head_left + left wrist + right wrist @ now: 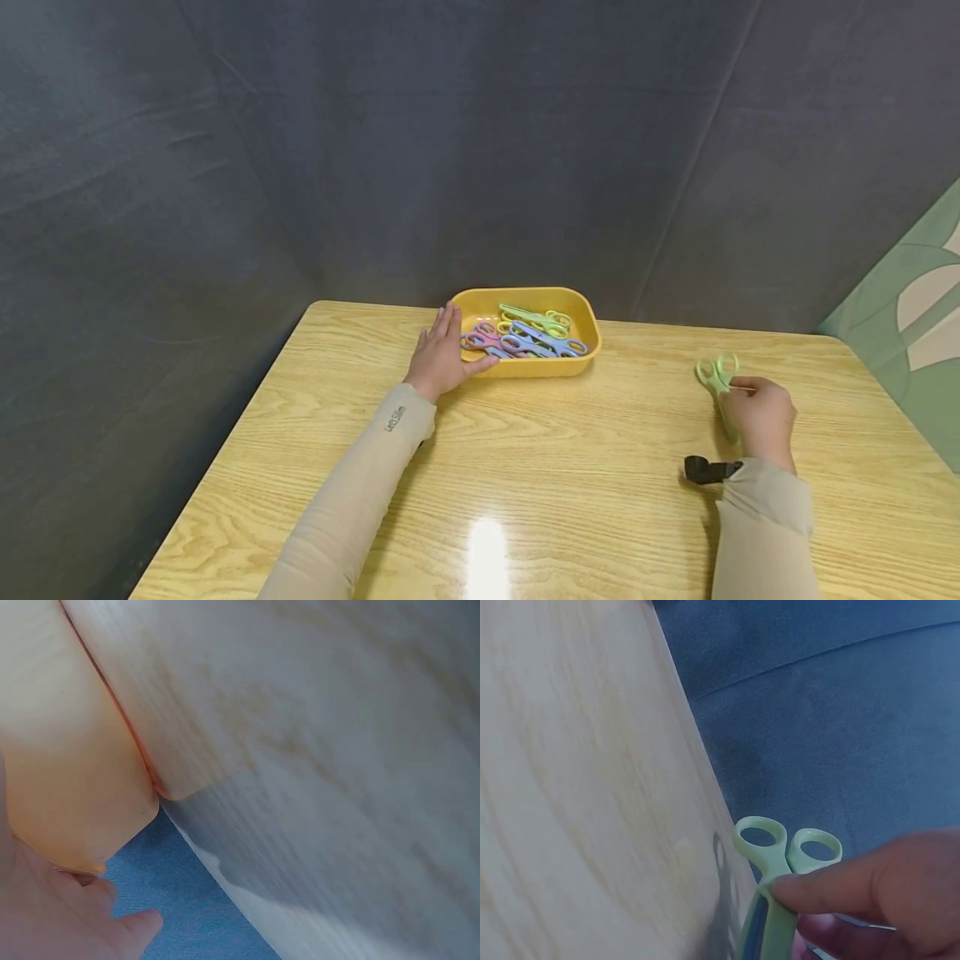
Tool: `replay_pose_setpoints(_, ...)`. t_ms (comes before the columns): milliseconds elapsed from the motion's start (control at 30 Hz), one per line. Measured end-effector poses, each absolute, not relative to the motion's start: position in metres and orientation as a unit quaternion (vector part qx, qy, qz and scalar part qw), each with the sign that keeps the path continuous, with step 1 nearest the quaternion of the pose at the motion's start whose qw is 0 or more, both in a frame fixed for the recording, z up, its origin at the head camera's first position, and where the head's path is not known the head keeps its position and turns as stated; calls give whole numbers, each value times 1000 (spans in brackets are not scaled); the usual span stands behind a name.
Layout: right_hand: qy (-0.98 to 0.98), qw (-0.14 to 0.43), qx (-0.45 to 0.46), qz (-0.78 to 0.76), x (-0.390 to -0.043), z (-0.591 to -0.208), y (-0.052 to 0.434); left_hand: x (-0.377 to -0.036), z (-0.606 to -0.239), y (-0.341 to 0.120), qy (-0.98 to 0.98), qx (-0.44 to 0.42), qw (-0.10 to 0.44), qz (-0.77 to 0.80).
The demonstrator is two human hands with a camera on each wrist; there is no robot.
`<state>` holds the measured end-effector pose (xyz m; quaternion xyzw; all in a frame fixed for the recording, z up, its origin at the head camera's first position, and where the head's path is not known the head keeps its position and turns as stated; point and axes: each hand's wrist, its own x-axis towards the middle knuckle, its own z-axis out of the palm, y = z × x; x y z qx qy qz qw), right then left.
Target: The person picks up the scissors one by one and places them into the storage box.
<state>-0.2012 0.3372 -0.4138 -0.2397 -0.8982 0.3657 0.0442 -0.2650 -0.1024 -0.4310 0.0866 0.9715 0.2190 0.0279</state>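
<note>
Between the thumb and fingers of my right hand point(763, 417) is a pair of light green scissors point(716, 379), pinched near the pivot, with the two handle loops pointing away from me. The right wrist view shows the green scissors point(769, 859) close over the table, their shadow falling beside them. My left hand point(441, 354) lies against the left end of a yellow plastic basket point(540, 368), fingers extended along its rim and thumb across the front edge. Inside the basket are several scissors, among them blue scissors point(536, 340), pink scissors point(486, 337) and green scissors point(534, 316).
The basket stands at the back edge of a light wooden table point(585, 467). Behind the table hangs a dark blue-grey cloth point(480, 167). A green patterned panel point(892, 308) is at the far right. A black wrist camera point(708, 471) juts out from the right sleeve.
</note>
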Motion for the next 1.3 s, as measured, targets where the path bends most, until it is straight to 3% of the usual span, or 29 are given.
replay_pose_setpoints(500,-886,82,-204,407,-203,-416,333,-264,-430,-102,973,93,30,209)
replay_pose_setpoints(1300,-899,127,-133,398,-213,-411,283,-264,-432,-103,971,89,35,219)
